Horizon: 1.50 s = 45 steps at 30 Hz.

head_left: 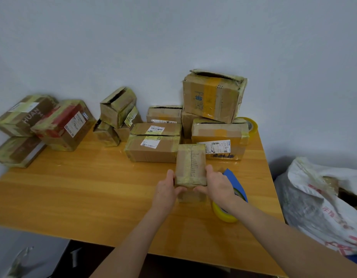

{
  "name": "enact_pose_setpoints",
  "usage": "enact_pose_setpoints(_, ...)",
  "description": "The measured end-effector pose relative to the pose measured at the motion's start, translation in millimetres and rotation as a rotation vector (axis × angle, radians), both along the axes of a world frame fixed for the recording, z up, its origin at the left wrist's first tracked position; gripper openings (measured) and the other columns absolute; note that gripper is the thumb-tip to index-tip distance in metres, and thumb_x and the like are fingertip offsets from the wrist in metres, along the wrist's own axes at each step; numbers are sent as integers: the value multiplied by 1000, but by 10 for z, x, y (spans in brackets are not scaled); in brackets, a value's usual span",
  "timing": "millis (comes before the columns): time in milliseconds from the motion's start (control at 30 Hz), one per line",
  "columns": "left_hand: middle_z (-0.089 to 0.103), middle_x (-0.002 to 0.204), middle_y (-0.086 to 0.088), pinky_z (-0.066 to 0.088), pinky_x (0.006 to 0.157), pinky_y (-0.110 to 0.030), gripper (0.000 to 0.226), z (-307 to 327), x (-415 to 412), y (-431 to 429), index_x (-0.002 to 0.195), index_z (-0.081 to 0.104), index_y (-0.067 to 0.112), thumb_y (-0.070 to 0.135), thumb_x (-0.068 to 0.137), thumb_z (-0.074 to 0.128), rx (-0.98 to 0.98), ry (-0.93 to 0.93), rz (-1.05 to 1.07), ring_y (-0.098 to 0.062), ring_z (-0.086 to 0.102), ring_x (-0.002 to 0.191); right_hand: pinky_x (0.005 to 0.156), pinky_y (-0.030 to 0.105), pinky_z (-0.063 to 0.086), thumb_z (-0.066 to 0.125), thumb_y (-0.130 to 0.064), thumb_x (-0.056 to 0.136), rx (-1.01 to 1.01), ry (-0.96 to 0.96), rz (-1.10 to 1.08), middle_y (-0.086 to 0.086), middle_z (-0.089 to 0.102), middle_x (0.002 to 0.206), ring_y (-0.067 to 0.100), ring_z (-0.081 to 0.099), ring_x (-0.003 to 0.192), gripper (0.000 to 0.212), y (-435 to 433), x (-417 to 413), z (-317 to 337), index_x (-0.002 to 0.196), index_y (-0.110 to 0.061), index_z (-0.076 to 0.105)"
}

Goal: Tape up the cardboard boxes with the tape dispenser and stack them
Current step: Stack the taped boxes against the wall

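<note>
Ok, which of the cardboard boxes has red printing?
The tape-wrapped brown cardboard box with red panels, far left, beside the HUAN-lettered box; no other box shows red.

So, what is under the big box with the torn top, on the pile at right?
The big box sits tilted on two boxes: a flat orange-taped box and a plain brown box left of that one. How far they reach beneath it is covered.

Bare forearms (pixel 141 237), bare left grip (pixel 166 192), right grip (pixel 216 187)
</note>
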<state>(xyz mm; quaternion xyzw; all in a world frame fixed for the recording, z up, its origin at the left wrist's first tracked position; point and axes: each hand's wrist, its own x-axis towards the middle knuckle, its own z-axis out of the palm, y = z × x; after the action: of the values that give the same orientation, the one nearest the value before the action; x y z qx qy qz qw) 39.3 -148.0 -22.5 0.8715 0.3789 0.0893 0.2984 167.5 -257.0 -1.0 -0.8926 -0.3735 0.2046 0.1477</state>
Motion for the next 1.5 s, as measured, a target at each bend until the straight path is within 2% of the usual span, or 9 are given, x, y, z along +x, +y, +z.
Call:
enact_pose_setpoints(267, 63, 127, -2, 50, 88, -24, 66, 77, -25, 50, 146, 35, 20, 30, 89, 66, -120, -43, -70, -14, 63, 108, 77, 37, 58, 76, -44, 78, 107, 134, 7, 3, 62, 112, 19, 63, 95, 63, -50, 75, 13, 119, -16, 37)
enact_pose_setpoints(433, 69, 113, -1, 46, 72, -14, 52, 67, -21, 39, 142, 42, 23, 31, 93, 59, -36, -20, -91, -10, 64, 90, 75, 36, 56, 76, -39, 80, 99, 167, -15, 6, 60, 115, 22, 62, 95, 57, -12, 75, 0, 112, -17, 33)
enact_pose_setpoints(633, 69, 113, -3, 58, 80, -38, 37, 38, -31, 67, 130, 56, 20, 27, 94, 59, -152, -16, -74, -16, 67, 93, 72, 29, 50, 77, -31, 80, 93, 236, -13, 6, 58, 120, 18, 55, 93, 59, -12, 94, 34, 117, -15, 33)
enact_pose_setpoints(733, 66, 120, -4, 56, 85, -36, 41, 52, -45, 66, 132, 55, 17, 27, 93, 60, -220, -8, -45, -17, 65, 102, 68, 26, 49, 75, -31, 83, 102, 260, 1, 4, 59, 118, 16, 56, 90, 56, -59, 83, -2, 117, -16, 34)
enact_pose_setpoints(933, 61, 124, -5, 51, 71, -19, 48, 109, -104, -105, 130, 52, 8, 43, 98, 47, -391, -44, 143, -15, 58, 99, 63, 28, 54, 58, -57, 88, 86, 337, -40, -1, 63, 104, 14, 63, 86, 53, -180, 80, -102, 114, -12, 48)
enact_pose_setpoints(1033, 59, 125, -8, 54, 87, -33, 45, 101, -72, -221, 128, 51, 7, 41, 99, 46, -448, -75, 262, -18, 58, 103, 75, 39, 60, 58, -50, 90, 125, 413, -101, 5, 66, 99, 20, 68, 86, 47, -165, 100, -148, 111, -8, 54)
enact_pose_setpoints(1133, 58, 126, -10, 51, 94, -42, 47, 127, -149, -322, 129, 50, 8, 43, 98, 47, -450, -58, 336, -24, 58, 108, 70, 38, 61, 68, -44, 86, 120, 547, -100, 8, 63, 106, 21, 70, 83, 47, -209, 67, -108, 113, -9, 50)
enact_pose_setpoints(1267, 58, 128, -7, 50, 94, -42, 50, 155, -381, -412, 135, 50, 15, 46, 95, 51, -469, -49, 384, -24, 58, 112, 59, 29, 60, 71, -43, 84, 85, 656, -7, 7, 63, 113, 19, 73, 72, 55, -237, -95, -66, 123, -13, 46)
enact_pose_setpoints(1500, 68, 105, -2, 52, 84, -31, 30, 446, -882, -267, 115, 65, 8, 28, 93, 60, -373, -291, 626, -17, 62, 92, 51, 23, 56, 69, -38, 87, 145, 677, 138, 10, 69, 103, 16, 72, 66, 52, 162, -599, 148, 125, -10, 46)
